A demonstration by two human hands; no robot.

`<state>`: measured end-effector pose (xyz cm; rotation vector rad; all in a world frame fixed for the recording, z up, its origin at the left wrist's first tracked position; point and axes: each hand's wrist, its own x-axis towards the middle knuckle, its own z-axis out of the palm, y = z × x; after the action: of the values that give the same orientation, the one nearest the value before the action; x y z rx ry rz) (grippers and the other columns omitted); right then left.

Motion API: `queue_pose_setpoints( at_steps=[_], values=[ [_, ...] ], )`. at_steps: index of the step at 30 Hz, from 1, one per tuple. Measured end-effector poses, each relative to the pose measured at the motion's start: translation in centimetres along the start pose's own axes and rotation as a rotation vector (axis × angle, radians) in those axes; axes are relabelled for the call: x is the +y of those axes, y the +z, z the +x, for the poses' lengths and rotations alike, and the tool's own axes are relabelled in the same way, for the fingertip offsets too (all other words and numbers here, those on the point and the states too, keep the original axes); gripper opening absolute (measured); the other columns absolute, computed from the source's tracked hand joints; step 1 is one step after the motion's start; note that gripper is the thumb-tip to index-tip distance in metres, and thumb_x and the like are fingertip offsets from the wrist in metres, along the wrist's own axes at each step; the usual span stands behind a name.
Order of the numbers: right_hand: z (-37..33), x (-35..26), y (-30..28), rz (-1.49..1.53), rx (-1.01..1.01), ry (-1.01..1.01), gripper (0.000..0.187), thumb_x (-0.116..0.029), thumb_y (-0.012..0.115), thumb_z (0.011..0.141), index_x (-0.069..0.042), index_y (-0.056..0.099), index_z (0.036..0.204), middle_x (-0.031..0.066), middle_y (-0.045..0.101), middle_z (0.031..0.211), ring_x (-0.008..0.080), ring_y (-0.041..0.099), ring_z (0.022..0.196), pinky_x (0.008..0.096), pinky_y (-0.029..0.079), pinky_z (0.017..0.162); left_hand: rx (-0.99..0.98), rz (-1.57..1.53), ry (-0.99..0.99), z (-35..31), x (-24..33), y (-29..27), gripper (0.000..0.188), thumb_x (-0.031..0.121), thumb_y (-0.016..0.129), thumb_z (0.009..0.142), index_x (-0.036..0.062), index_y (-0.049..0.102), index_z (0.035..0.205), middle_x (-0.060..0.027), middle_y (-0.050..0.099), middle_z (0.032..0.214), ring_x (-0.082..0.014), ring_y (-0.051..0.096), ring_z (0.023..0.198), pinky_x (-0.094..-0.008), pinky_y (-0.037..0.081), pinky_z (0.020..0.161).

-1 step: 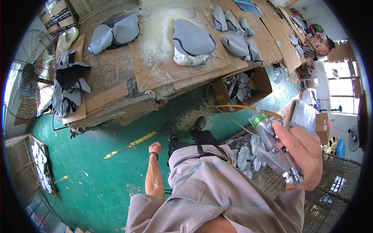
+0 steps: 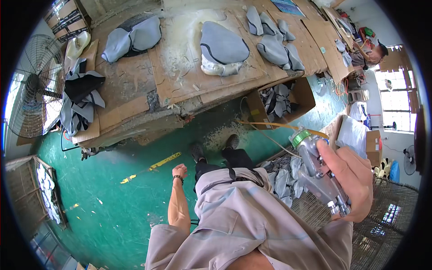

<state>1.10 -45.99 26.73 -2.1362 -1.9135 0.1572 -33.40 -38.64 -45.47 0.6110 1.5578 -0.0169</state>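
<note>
Held gun (image 2: 323, 182) in right hand (image 2: 353, 180) with fingers wrapped round it, likely for control; hung left hand (image 2: 180, 170) in loose fist, seemingly empty.

A greyish-beige short-sleeved shirt (image 2: 225, 220), black trousers (image 2: 237, 158), dark beaded-looking bracelet (image 2: 178, 178).
</note>
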Motion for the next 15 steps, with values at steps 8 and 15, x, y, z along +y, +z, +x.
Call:
queue_pose_setpoints(
  at_steps=[8, 15],
  values=[
    [-3.5, 1.9, -0.7, -0.01, -0.09, -0.028, 0.064, -0.008, 0.074, 0.074, 0.01, 0.058, 0.133, 0.0118, 0.063, 0.08, 0.0241, 0.06, 0.061, 0.0349, 0.046, 0.049, 0.048, 0.08, 0.054, -0.7, 1.2, -0.5, 0.03, 0.015, 0.066, 0.091, 0.0085, 0.071, 0.119, -0.0039, 0.074, 0.092, -0.0164, 0.07, 0.079, -0.0386, 0.06, 0.065],
    [-6.2, 7.7, -2.0, 0.161, -0.144, -0.006, 0.065, -0.008, 0.074, 0.075, 0.009, 0.056, 0.135, 0.0141, 0.063, 0.082, 0.0261, 0.061, 0.064, 0.0374, 0.051, 0.055, 0.131, 0.085, 0.053, -2.4, 2.5, 1.8, 0.027, 0.015, 0.068, 0.089, 0.0084, 0.074, 0.115, -0.0042, 0.073, 0.088, -0.0163, 0.069, 0.076, -0.0368, 0.06, 0.063]
  ],
)
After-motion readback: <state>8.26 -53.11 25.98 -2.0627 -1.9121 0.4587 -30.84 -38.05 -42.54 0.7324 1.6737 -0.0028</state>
